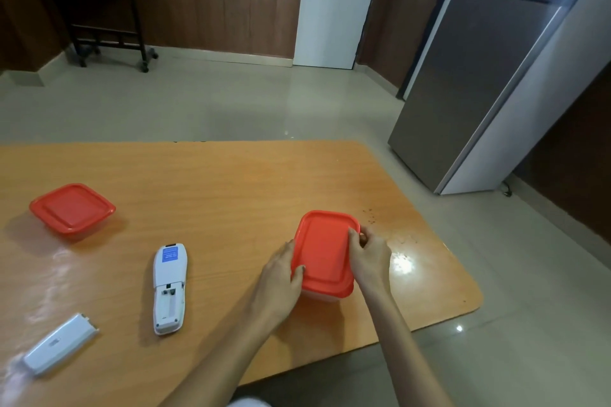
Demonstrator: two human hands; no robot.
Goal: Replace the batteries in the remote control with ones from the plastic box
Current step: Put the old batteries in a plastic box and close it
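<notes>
A plastic box with a red lid (324, 251) stands on the wooden table (215, 188) at the right. My left hand (281, 277) grips its left side, thumb on the lid's near corner. My right hand (368, 253) holds the lid's right edge, fingers curled at the rim. The lid lies on the box, so its contents are hidden. The white remote control (169, 287) lies face down at the centre left with its battery bay uncovered and no batteries in it. Its white battery cover (61, 344) lies apart at the near left.
A second, square box with a red lid (72, 208) sits at the far left of the table. Dark specks dot the table right of the box. Beyond the table's rounded right corner are tiled floor, a grey fridge (489, 82) and a white door.
</notes>
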